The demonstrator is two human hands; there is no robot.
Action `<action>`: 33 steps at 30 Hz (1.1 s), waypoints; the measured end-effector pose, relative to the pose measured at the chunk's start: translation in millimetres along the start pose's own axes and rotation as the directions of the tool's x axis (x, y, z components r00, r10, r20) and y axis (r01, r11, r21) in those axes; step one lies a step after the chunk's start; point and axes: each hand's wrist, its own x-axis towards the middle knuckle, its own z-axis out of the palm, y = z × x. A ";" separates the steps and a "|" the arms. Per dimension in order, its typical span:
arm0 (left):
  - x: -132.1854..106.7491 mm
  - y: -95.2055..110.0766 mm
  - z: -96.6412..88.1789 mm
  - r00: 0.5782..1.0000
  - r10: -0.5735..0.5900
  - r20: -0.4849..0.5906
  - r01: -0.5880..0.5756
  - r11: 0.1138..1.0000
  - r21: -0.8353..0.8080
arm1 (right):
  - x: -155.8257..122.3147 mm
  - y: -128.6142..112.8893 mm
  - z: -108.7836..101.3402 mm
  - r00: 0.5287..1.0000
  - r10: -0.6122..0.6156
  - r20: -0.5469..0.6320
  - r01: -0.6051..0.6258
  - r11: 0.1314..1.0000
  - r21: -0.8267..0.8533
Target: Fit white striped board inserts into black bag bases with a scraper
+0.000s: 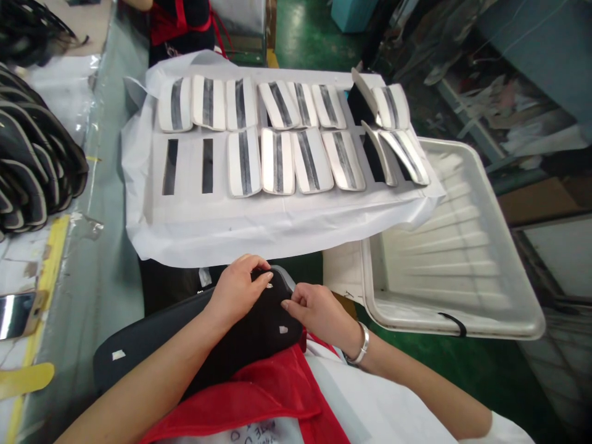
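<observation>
A long black padded panel (185, 330) with rounded corners lies across my lap. Several small pale tabs show on its surface. My left hand (240, 290) pinches the panel's upper edge near its right end, thumb and forefinger close to one tab. At the right corner my right hand (319, 308) has its fingers curled, with the thumb pressed to the panel's rim. A bangle circles the right wrist. What lies under the fingertips is partly hidden.
Ahead, a white-covered board (194, 213) carries several pale curved pads (245, 160) with dark stripes. An off-white plastic bin (430, 246) stands at right. On the left bench are stacked black pads (32, 154), a phone (18, 314) and a yellow strip (28, 379). Another person (180, 24) is behind the board.
</observation>
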 end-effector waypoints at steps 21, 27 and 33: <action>-33.9 -15.1 16.1 0.871 0.486 -0.072 -0.454 0.852 0.261 | -3.0 -6.2 -1.4 0.996 -0.087 -0.024 0.082 0.984 -0.155; -68.0 -13.2 18.8 0.884 0.440 0.159 -0.459 0.751 0.476 | -16.8 2.6 6.8 0.999 -0.031 -0.015 0.031 0.999 -0.035; -72.3 -11.8 23.3 0.914 0.384 0.130 -0.394 0.766 0.508 | -39.8 13.5 17.4 0.983 0.082 0.163 -0.130 0.939 0.318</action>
